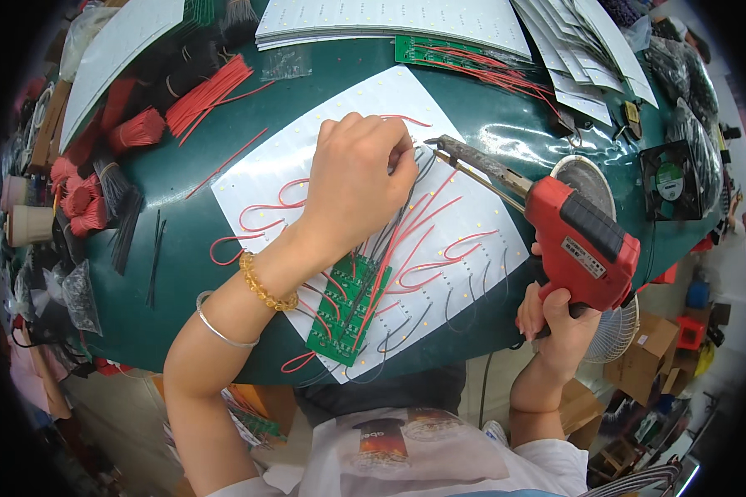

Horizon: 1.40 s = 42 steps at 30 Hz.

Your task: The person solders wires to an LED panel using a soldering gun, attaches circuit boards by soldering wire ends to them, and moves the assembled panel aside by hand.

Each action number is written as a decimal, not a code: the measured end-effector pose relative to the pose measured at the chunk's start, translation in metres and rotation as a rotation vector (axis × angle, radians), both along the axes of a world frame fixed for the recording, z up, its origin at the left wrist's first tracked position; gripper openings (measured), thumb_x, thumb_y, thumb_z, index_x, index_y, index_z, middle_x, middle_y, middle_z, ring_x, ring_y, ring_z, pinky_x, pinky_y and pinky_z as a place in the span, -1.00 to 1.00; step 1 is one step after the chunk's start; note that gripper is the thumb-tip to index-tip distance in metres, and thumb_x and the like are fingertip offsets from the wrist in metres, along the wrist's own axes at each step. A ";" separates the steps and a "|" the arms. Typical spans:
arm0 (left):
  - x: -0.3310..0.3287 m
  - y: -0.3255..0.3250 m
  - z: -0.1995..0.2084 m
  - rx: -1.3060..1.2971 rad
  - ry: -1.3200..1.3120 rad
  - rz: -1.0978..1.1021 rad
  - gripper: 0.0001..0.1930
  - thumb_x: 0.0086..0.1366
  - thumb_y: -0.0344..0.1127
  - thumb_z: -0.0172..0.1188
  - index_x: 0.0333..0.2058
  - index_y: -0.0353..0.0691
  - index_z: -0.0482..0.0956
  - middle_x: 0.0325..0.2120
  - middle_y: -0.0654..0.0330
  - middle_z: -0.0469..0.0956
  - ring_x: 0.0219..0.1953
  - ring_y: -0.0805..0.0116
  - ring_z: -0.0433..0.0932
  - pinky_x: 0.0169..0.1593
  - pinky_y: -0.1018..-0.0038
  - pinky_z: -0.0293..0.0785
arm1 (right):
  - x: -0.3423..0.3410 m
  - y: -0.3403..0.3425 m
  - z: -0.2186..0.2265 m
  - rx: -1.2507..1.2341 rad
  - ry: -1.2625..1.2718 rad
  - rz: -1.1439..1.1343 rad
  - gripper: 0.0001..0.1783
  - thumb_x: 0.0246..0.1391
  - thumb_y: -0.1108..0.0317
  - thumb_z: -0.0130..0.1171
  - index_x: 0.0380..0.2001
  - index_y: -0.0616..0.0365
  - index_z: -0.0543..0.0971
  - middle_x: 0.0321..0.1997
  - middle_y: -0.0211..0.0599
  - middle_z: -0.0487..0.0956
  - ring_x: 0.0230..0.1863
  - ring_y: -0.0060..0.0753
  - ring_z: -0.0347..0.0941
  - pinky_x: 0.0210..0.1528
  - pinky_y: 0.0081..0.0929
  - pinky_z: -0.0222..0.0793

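Note:
A white LED panel point(261, 182), set with rows of small yellow dots, lies on the table in front of me. On its near part rests a green circuit board point(365, 273) with red and black wires soldered to it. My left hand point(356, 178) is over the panel, fingers closed in a pinch; what they hold is hidden. Close by its fingertips run black wires point(425, 166). My right hand point(559, 327) grips a red soldering gun point(580, 244), whose tip reaches the panel beside my left fingers. Several red wires point(452, 261) loop over the panel.
Bundles of red wire point(211, 95) and black wire point(120, 215) lie at the left. Stacked white panels point(389, 21) and another green board point(439, 54) are at the far side. A round metal dish point(584, 182) and a black fan point(671, 180) stand at the right.

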State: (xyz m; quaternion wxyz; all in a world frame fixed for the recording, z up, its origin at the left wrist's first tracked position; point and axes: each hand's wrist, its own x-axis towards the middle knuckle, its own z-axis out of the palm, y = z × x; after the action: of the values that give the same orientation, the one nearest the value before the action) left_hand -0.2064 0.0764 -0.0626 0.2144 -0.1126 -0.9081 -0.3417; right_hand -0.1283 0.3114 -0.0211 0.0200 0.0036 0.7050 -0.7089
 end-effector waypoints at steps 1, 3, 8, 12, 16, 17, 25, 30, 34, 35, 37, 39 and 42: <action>0.000 0.000 -0.001 -0.012 -0.002 0.008 -0.96 0.00 -0.46 0.16 -0.57 -0.22 0.47 -0.66 0.26 0.46 -0.54 0.34 0.38 -0.34 0.41 0.17 | 0.000 0.000 -0.001 0.003 -0.002 0.000 -0.35 0.12 0.15 0.13 0.00 0.58 0.23 -0.80 -0.36 0.26 -0.86 -0.61 0.11 -0.80 -0.63 0.05; 0.000 0.000 -0.001 -0.016 -0.002 0.018 -0.96 0.00 -0.45 0.16 -0.57 -0.22 0.47 -0.66 0.26 0.46 -0.54 0.34 0.38 -0.34 0.42 0.18 | 0.000 0.001 -0.001 -0.011 -0.027 0.028 -0.31 0.11 0.11 0.14 0.00 0.58 0.23 -0.81 -0.38 0.24 -0.86 -0.61 0.10 -0.80 -0.63 0.04; 0.001 0.001 0.000 -0.017 -0.005 0.025 -0.95 0.00 -0.45 0.16 -0.57 -0.23 0.47 -0.66 0.26 0.46 -0.53 0.35 0.39 -0.33 0.42 0.18 | -0.002 0.003 -0.001 0.003 -0.042 0.091 -0.30 0.11 0.09 0.13 0.01 0.58 0.22 -0.82 -0.39 0.23 -0.86 -0.61 0.09 -0.79 -0.63 0.03; 0.000 0.001 0.001 -0.019 -0.023 0.029 -0.94 0.00 -0.45 0.17 -0.59 -0.23 0.47 -0.65 0.25 0.47 -0.53 0.35 0.39 -0.34 0.42 0.19 | 0.002 0.004 -0.002 -0.066 -0.027 -0.008 -0.26 0.10 0.03 0.13 0.01 0.57 0.22 -0.83 -0.41 0.22 -0.87 -0.61 0.09 -0.78 -0.64 0.05; -0.001 0.001 0.001 -0.024 -0.030 0.028 -0.93 0.00 -0.43 0.18 -0.58 -0.24 0.47 -0.65 0.24 0.47 -0.53 0.35 0.39 -0.33 0.43 0.20 | 0.006 0.005 0.001 -0.061 -0.010 -0.032 -0.23 0.10 -0.02 0.11 0.01 0.56 0.22 -0.84 -0.44 0.20 -0.87 -0.62 0.09 -0.77 -0.65 0.05; -0.001 0.002 0.002 -0.029 -0.026 0.025 -0.93 0.00 -0.43 0.18 -0.58 -0.24 0.47 -0.65 0.24 0.47 -0.53 0.35 0.39 -0.33 0.43 0.20 | 0.009 0.005 0.000 -0.058 0.021 -0.024 -0.23 0.10 -0.03 0.10 0.02 0.56 0.21 -0.83 -0.45 0.20 -0.86 -0.62 0.09 -0.77 -0.65 0.05; -0.016 -0.009 0.033 0.029 -0.542 -0.045 -0.78 0.13 -0.27 0.18 -0.53 -0.33 0.53 -0.62 0.15 0.54 -0.56 0.33 0.46 -0.41 0.41 0.32 | 0.034 0.024 -0.006 -0.180 0.100 -0.133 -0.26 0.14 -0.07 0.01 0.02 0.50 0.21 -0.82 -0.47 0.18 -0.85 -0.63 0.11 -0.78 -0.64 0.06; -0.093 -0.022 0.030 -0.033 -0.403 0.278 -0.73 0.06 -0.18 0.19 -0.42 -0.31 0.61 -0.53 0.02 0.58 -0.45 0.14 0.57 -0.32 0.32 0.45 | 0.049 0.042 -0.006 -0.307 0.174 0.002 -0.33 0.19 -0.03 -0.05 0.03 0.45 0.21 -0.82 -0.46 0.19 -0.87 -0.61 0.10 -0.79 -0.63 0.08; -0.127 -0.016 0.014 0.096 -0.512 0.438 -0.77 -0.10 -0.31 0.22 -0.47 -0.38 0.58 -0.51 -0.02 0.59 -0.43 0.06 0.58 -0.31 0.29 0.47 | 0.061 0.044 -0.004 -0.319 0.194 0.034 -0.33 0.20 -0.03 -0.06 0.05 0.44 0.19 -0.82 -0.46 0.19 -0.87 -0.61 0.08 -0.80 -0.62 0.08; -0.125 -0.010 0.023 0.289 -0.577 0.407 -0.83 -0.08 -0.35 0.25 -0.58 -0.36 0.54 -0.63 0.06 0.50 -0.55 0.22 0.48 -0.43 0.39 0.39 | 0.065 0.045 -0.003 -0.329 0.208 -0.007 -0.33 0.20 -0.03 -0.06 0.06 0.42 0.18 -0.81 -0.46 0.18 -0.87 -0.62 0.06 -0.80 -0.61 0.08; -0.107 -0.016 0.041 0.628 -0.683 0.187 -0.84 -0.01 -0.42 0.25 -0.65 -0.35 0.49 -0.73 0.20 0.39 -0.67 0.46 0.31 -0.58 0.53 0.24 | 0.072 0.048 -0.004 -0.365 0.222 -0.037 -0.34 0.22 -0.02 -0.09 0.08 0.39 0.16 -0.80 -0.47 0.17 -0.85 -0.63 0.03 -0.78 -0.60 0.09; -0.076 -0.024 0.052 0.779 -0.694 0.112 -0.86 0.01 -0.41 0.23 -0.60 -0.35 0.50 -0.69 0.21 0.41 -0.64 0.48 0.33 -0.56 0.54 0.26 | 0.076 0.045 -0.004 -0.378 0.222 -0.030 -0.35 0.22 -0.01 -0.09 0.09 0.38 0.15 -0.79 -0.47 0.18 -0.84 -0.63 0.04 -0.77 -0.61 0.11; -0.014 -0.022 0.067 0.948 -0.744 -0.048 -0.83 0.06 -0.40 0.19 -0.40 -0.41 0.51 -0.58 0.21 0.46 -0.56 0.54 0.39 -0.51 0.59 0.33 | 0.077 0.044 -0.006 -0.407 0.262 -0.002 -0.38 0.23 0.01 -0.11 0.10 0.36 0.15 -0.78 -0.47 0.19 -0.83 -0.63 0.05 -0.73 -0.62 0.13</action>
State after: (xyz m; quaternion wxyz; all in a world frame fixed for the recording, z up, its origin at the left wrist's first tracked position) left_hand -0.2201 0.0543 0.0043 -0.0984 0.1019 -0.6681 -0.7305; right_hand -0.0513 0.3549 -0.0273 -0.0722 -0.0916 0.5444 -0.8307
